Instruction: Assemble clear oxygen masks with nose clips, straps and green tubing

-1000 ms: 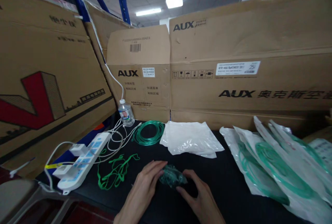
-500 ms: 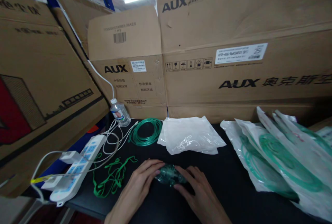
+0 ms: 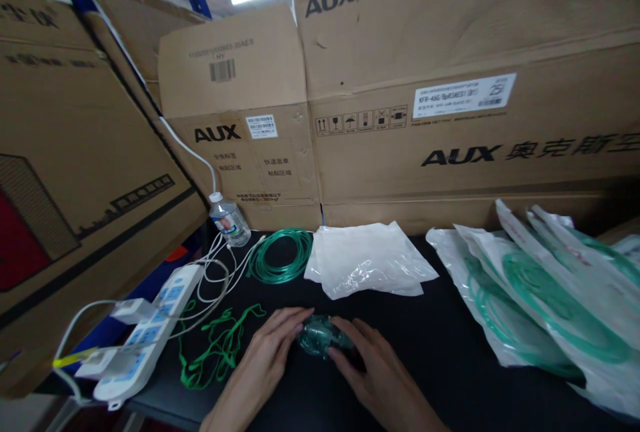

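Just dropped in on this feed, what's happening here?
A person's left hand and right hand hold a clear green piece between them, over the black tabletop. Green straps lie to the left, coiled green tubing and white bags beyond, and bagged tubing to the right.

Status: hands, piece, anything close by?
Left hand and right hand both on translucent green piece. Piece over black tabletop; resting contact unclear. Green cords left of left hand.
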Action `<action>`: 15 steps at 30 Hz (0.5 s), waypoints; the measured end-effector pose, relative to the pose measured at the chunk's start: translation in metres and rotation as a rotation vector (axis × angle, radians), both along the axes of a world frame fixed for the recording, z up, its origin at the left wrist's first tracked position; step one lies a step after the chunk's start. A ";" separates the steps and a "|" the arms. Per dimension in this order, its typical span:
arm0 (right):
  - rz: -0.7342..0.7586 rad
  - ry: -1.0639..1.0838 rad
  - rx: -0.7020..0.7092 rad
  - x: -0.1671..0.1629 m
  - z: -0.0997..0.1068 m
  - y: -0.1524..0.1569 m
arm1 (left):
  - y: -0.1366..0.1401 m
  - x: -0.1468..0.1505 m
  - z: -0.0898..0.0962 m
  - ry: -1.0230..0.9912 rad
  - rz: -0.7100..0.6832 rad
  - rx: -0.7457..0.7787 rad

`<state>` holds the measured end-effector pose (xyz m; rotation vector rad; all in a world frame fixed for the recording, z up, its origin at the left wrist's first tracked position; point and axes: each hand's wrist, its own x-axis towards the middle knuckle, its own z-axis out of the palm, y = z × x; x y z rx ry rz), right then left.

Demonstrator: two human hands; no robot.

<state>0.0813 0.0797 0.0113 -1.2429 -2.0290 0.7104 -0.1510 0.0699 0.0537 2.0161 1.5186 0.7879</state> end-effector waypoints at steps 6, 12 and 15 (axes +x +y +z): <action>0.024 -0.040 0.004 -0.001 0.002 -0.001 | 0.001 0.004 0.000 0.011 0.024 -0.015; 0.003 -0.057 0.006 -0.007 -0.004 -0.006 | 0.004 0.006 0.011 0.018 0.046 -0.012; -0.017 -0.066 0.009 -0.008 -0.010 -0.006 | 0.005 0.000 0.005 0.032 0.049 0.014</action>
